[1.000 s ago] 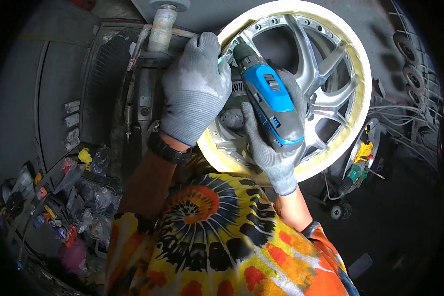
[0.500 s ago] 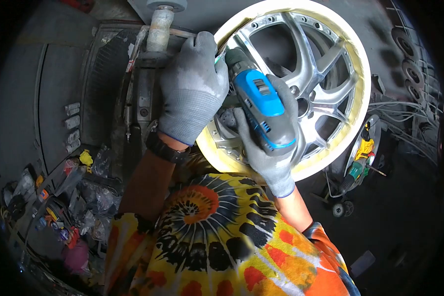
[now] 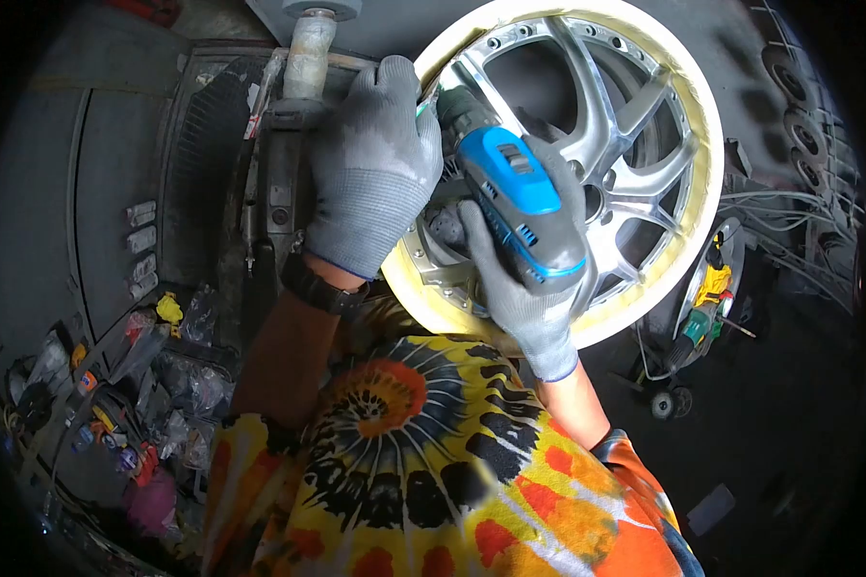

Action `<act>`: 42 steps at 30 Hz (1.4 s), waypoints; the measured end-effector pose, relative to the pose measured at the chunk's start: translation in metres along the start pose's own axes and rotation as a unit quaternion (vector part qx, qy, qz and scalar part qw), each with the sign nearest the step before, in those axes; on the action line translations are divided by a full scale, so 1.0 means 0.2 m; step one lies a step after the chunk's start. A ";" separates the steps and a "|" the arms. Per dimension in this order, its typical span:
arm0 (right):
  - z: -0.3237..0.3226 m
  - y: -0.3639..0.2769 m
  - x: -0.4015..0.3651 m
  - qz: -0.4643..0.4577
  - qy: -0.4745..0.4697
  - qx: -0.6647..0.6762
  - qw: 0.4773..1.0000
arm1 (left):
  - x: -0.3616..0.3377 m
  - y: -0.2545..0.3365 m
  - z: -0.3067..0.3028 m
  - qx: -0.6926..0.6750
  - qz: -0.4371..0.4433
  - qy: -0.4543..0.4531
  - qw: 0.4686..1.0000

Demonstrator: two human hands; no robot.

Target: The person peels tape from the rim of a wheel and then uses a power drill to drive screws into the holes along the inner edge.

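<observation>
A silver alloy wheel [image 3: 635,115] with a cream-coloured rim band lies face up in front of me. My right hand [image 3: 515,288], in a grey glove, grips a blue and grey cordless drill [image 3: 515,197]. The drill's nose points up and left at the wheel's rim near the upper left. My left hand [image 3: 370,168], also gloved, rests flat over the rim edge beside the drill tip, with the fingers curled over the wheel's lip. A black watch [image 3: 322,288] sits on my left wrist.
A grey machine post [image 3: 308,48] stands just left of the wheel. Bags and small coloured items [image 3: 135,385] crowd the lower left. Tools, cables and a small caster wheel [image 3: 702,317] lie right of the wheel. Tyres [image 3: 803,115] line the far right.
The wheel, drill and both hands shifted slightly up and left in view. The drill stays at the same rim spot, and my grip has not changed.
</observation>
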State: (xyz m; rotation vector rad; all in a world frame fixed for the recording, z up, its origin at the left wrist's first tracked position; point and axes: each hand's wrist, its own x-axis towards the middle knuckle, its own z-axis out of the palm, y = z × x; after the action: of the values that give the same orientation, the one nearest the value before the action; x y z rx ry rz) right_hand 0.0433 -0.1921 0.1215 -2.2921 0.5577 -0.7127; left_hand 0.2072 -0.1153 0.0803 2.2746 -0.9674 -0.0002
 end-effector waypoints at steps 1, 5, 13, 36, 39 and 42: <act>0.00 0.00 0.00 -0.001 0.001 0.000 1.000 | 0.01 0.00 0.00 0.007 -0.010 -0.007 1.000; -0.01 0.02 0.01 -0.003 -0.018 -0.013 1.000 | 0.00 0.00 0.00 -0.001 -0.006 -0.010 1.000; -0.01 -0.04 0.00 0.059 -0.017 0.045 0.997 | 0.01 0.01 -0.02 0.018 -0.015 -0.019 1.000; 0.02 0.02 -0.05 0.065 -0.017 0.034 0.997 | -0.03 0.01 -0.04 -0.004 -0.024 -0.039 0.999; 0.02 0.01 -0.05 0.020 -0.001 0.031 0.999 | -0.08 0.01 -0.04 -0.009 -0.005 -0.004 1.000; 0.01 0.02 -0.03 -0.016 -0.018 -0.006 1.000 | -0.12 -0.03 0.01 -0.010 0.017 0.050 0.999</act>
State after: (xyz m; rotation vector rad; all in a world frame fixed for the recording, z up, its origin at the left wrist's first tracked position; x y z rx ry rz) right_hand 0.0392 -0.1900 0.1163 -2.3244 0.5114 -0.6840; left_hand 0.1932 -0.0988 0.0693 2.2170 -0.9491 0.1180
